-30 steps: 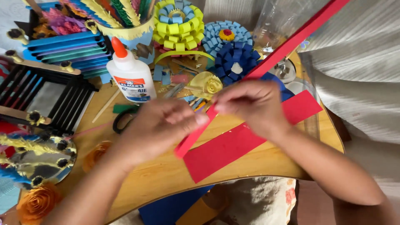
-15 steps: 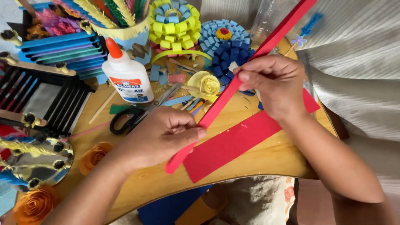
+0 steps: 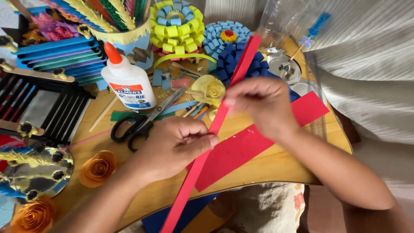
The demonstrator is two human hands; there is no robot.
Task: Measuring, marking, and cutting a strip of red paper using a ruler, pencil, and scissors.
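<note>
Long red paper strip (image 3: 233,92) had slid further through since a moment before — left hand (image 3: 174,144) pinched its middle, right hand (image 3: 263,108) gripped farther up; strip now overhung the wooden table's (image 3: 267,166) near edge.

A curved wooden worktop (image 3: 276,166) fills the scene under soft, even daylight. White ribbed fabric (image 3: 366,64) lies along its right side, while a dark floor (image 3: 321,207) shows below the front edge.
</note>
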